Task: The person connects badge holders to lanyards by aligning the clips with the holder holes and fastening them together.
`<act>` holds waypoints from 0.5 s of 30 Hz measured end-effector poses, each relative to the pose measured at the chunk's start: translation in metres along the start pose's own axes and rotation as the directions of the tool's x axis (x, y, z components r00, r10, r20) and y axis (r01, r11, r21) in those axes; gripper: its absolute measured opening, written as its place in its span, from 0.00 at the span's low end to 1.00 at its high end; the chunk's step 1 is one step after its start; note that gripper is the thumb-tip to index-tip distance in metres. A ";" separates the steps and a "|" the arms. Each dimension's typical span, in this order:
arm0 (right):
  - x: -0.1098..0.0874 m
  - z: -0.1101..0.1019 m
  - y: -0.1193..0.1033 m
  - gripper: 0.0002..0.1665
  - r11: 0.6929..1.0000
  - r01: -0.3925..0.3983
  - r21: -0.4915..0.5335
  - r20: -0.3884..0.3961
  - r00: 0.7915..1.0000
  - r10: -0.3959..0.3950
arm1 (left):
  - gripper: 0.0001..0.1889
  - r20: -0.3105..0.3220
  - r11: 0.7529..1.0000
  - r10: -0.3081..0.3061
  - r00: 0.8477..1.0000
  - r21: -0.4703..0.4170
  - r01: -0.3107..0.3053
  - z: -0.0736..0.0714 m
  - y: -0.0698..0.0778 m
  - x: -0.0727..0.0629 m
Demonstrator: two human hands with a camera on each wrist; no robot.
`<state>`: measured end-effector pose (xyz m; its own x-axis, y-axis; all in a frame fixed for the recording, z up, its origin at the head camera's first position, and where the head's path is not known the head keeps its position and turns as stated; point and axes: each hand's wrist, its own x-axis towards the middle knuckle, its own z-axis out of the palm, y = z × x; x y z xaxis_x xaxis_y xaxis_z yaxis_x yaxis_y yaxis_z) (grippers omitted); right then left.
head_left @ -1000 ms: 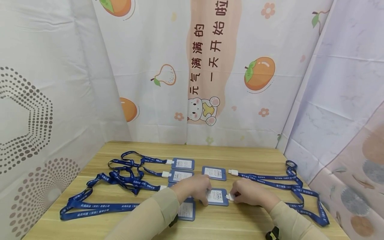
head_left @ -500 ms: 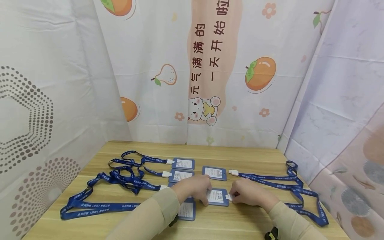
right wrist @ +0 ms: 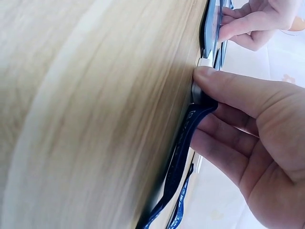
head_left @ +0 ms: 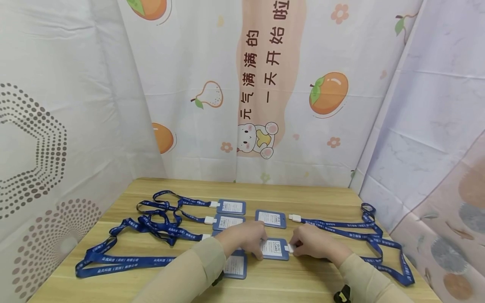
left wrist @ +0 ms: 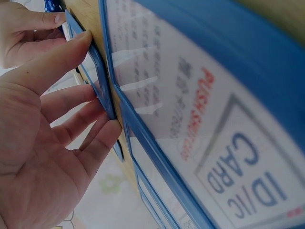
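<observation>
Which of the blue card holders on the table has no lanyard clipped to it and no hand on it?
The card holder at the middle back, alone; its nearest white clip lies apart.

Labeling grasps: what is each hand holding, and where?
Left hand holds the blue ID card holder by its left edge; right hand pinches the lanyard's white clip at the holder's right end.
</observation>
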<state>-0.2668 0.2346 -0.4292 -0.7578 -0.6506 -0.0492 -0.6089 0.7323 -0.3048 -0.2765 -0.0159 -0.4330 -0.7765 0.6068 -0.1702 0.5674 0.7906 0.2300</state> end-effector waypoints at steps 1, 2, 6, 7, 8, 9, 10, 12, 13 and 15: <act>0.000 0.000 0.000 0.10 1.000 -0.002 0.000 0.001 1.000 0.002 | 0.29 -0.001 1.000 -0.001 1.000 -0.006 0.001 0.000 0.000 0.000; 0.000 0.000 0.000 0.10 1.000 -0.004 -0.001 0.000 1.000 0.004 | 0.30 -0.002 1.000 -0.003 1.000 -0.011 0.003 0.000 0.000 0.000; -0.001 0.000 -0.001 0.08 1.000 -0.011 -0.014 0.005 1.000 0.011 | 0.31 0.000 1.000 -0.013 1.000 -0.028 0.013 -0.001 0.000 0.000; -0.001 0.000 -0.001 0.08 1.000 -0.009 -0.018 0.007 1.000 0.009 | 0.32 0.002 0.999 -0.015 1.000 -0.030 0.015 0.000 0.000 0.000; -0.002 0.000 -0.001 0.07 1.000 -0.007 -0.022 0.007 1.000 0.007 | 0.32 0.004 0.999 -0.016 1.000 -0.033 0.016 0.000 0.000 0.001; -0.002 0.001 -0.001 0.07 1.000 -0.003 -0.025 0.008 1.000 0.004 | 0.32 0.006 0.999 -0.017 1.000 -0.035 0.017 0.000 0.000 0.001; -0.002 0.001 -0.001 0.07 1.000 0.002 -0.028 0.007 1.000 -0.002 | 0.32 0.006 0.999 -0.017 1.000 -0.033 0.017 0.000 0.000 0.000; -0.002 0.001 -0.001 0.07 0.999 0.009 -0.033 0.007 1.000 -0.009 | 0.32 0.006 0.999 -0.014 1.000 -0.035 0.014 -0.001 -0.001 0.000; -0.002 0.002 0.000 0.07 0.999 0.010 -0.038 0.006 1.000 -0.010 | 0.32 0.004 0.999 -0.013 1.000 -0.034 0.013 0.000 -0.001 0.000; -0.001 0.002 0.000 0.06 0.999 0.013 -0.046 0.003 1.000 -0.013 | 0.32 0.000 0.999 -0.008 1.000 -0.031 0.008 0.000 -0.002 0.000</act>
<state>-0.2654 0.2350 -0.4314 -0.7494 -0.6604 -0.0481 -0.6287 0.7324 -0.2613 -0.2776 -0.0172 -0.4334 -0.7807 0.6008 -0.1718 0.5529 0.7923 0.2582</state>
